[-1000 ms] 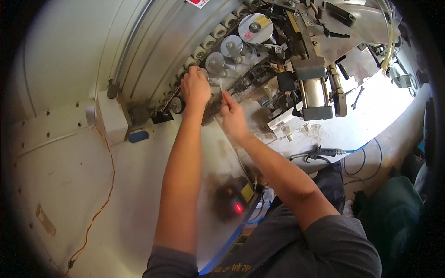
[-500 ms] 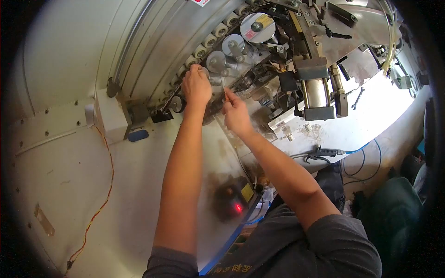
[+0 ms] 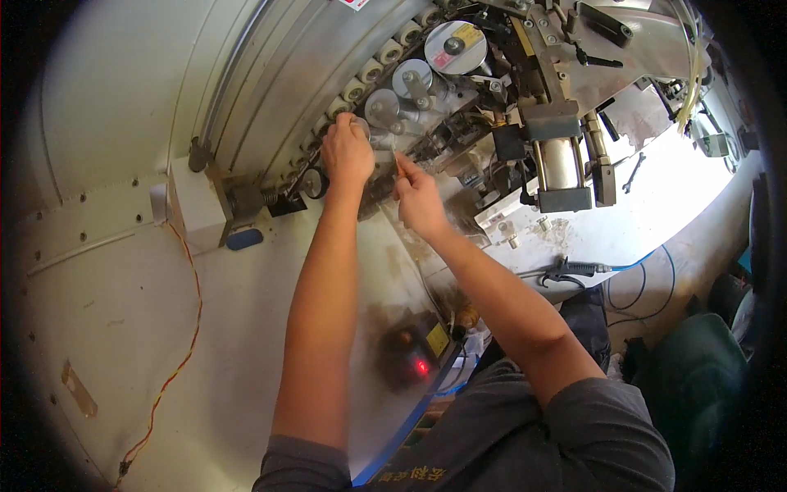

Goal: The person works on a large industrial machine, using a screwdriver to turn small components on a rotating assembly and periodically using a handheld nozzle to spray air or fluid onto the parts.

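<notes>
Two bare hands up at a roller mechanism, by a clock face laid over the view. At eleven, left hand point(image 3: 348, 156) curled over a small round part point(image 3: 362, 128), largely hidden behind the fingers; cannot tell whether gripping firmly or merely resting, though probably placed there for steadiness. At one, right hand point(image 3: 420, 202) grasping a slender pale tool point(image 3: 397, 161), pinched between thumb and forefinger, tip toward twelve: a light hold, seemingly suited to fine control in so narrow a gap.

Just beyond, at twelve, a silver roller point(image 3: 382, 108); farther out, between twelve and one, a large disc point(image 3: 456, 49). Along their left, a row of white rollers point(image 3: 354, 90), likely set close together for even support. At two, a metal cylinder point(image 3: 561, 164), well apart from the fingers. Lying between two and three, a wrench point(image 3: 633, 174); at three, an air gun point(image 3: 578, 269) near the bench edge, perhaps left there for easy reach.
</notes>
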The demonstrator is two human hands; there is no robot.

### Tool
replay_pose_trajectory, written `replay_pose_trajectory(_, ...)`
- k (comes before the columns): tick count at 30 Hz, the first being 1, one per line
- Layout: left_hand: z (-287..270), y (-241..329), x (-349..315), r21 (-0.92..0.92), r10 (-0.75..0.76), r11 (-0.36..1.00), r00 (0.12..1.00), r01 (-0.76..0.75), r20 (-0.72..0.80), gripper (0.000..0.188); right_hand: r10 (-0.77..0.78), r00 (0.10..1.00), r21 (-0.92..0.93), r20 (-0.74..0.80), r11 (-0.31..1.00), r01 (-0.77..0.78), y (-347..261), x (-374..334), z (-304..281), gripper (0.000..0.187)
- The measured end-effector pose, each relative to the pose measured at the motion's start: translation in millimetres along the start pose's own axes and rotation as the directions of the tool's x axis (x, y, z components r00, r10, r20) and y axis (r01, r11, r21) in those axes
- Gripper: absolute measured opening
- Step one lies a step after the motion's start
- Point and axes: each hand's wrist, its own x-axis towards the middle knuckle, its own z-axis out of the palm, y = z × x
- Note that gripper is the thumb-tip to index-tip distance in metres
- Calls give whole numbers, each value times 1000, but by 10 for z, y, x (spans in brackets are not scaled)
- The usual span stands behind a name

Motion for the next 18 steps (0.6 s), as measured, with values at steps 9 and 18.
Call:
replay_pose_trajectory(9,24,22,22,-29,27,999,1000,-27,-15,33,54,999,145,1,988,-53,41,112,-18,58)
replay_pose_trajectory(18,21,23,3,-52,-3,999,1000,2,-25,35,-66,996,115,-64,991,73,340,2,185,56)
